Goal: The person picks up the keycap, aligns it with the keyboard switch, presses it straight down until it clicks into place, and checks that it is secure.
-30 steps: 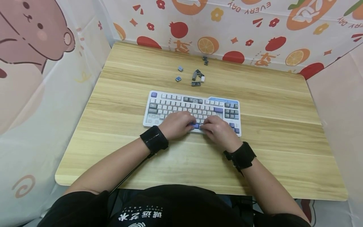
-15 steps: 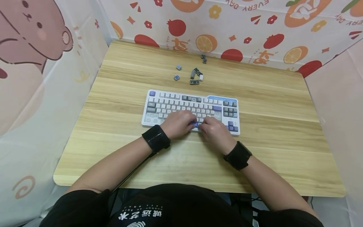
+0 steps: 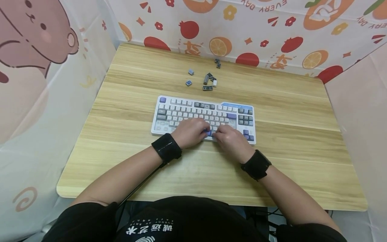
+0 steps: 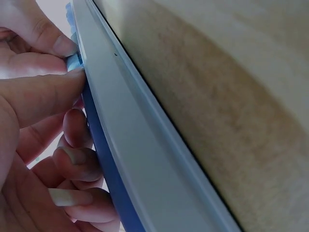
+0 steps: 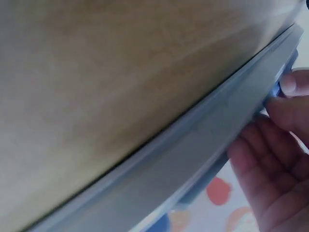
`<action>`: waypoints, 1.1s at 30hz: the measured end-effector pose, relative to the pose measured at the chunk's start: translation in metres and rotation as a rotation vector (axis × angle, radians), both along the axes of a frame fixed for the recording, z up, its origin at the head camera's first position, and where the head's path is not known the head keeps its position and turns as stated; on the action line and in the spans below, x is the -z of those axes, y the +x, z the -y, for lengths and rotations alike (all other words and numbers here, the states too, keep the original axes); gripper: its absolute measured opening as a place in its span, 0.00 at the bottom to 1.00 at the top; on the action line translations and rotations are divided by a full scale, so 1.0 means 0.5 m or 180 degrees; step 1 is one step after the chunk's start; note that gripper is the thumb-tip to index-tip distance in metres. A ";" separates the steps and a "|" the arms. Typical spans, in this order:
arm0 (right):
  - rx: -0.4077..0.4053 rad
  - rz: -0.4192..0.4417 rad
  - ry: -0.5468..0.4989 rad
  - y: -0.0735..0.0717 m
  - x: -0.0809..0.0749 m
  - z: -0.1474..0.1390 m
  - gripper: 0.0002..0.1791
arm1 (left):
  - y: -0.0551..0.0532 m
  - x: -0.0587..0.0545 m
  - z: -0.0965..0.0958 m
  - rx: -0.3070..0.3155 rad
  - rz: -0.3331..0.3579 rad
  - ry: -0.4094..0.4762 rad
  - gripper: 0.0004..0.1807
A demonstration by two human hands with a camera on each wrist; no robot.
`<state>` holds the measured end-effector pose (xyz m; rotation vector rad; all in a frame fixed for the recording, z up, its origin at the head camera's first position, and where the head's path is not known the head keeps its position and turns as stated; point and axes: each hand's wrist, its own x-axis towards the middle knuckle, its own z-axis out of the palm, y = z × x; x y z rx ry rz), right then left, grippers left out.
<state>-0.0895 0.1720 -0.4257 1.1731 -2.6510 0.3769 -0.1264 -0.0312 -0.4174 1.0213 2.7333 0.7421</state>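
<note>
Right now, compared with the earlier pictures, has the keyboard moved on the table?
No, the keyboard keeps its place against the table's back edge in the head view.

Keyboard case point(image 4: 135, 130): smooth plastic, satin along the side facing me. Keycaps point(image 3: 180, 109): plastic, matt on top as I read them. Table point(image 3: 287, 141): wood-grained, smooth, soft sheen. My wristbands point(image 3: 166, 148): cloth-like, mostly matt. My shirt point(image 3: 193, 218): matt cloth, printed lettering point(image 3: 149, 229). Wall sheets point(image 3: 263, 20): lightly creased, low sheen; cloth or plastic film, I cannot tell.
</note>
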 end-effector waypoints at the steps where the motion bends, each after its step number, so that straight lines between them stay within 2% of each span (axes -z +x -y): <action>1: -0.0026 -0.0026 0.0024 0.000 0.001 0.000 0.07 | 0.000 0.000 0.000 -0.0002 0.0002 0.0002 0.03; 4: -0.0091 -0.0045 0.0135 0.002 0.003 0.000 0.08 | 0.000 0.000 -0.001 0.0000 0.0016 0.0011 0.03; 9: -0.0057 0.0043 0.0288 0.006 -0.003 -0.002 0.11 | -0.007 -0.008 0.002 0.0035 0.0036 -0.0048 0.03; 13: 0.0032 0.0211 0.0349 0.009 -0.009 -0.002 0.13 | -0.035 -0.035 0.016 -0.0021 0.0126 -0.0138 0.05; 17: 0.0096 0.0359 0.0358 0.012 -0.012 -0.002 0.13 | -0.095 -0.074 0.040 -0.0213 0.0179 -0.0209 0.07; 22: 0.0124 0.0393 0.0349 0.016 -0.021 -0.001 0.14 | -0.195 -0.109 0.067 -0.0408 0.0087 -0.0370 0.11; 26: 0.0169 0.0395 0.0353 0.027 -0.021 0.001 0.14 | -0.264 -0.111 0.078 -0.0521 0.0033 -0.0610 0.13; 30: 0.0223 0.0378 0.0427 0.039 -0.021 0.004 0.16 | -0.316 -0.101 0.078 -0.0596 0.0076 -0.0865 0.18; 33: 0.0265 0.0370 0.0450 0.042 -0.026 0.007 0.17 | -0.351 -0.093 0.075 -0.0543 0.0059 -0.1073 0.21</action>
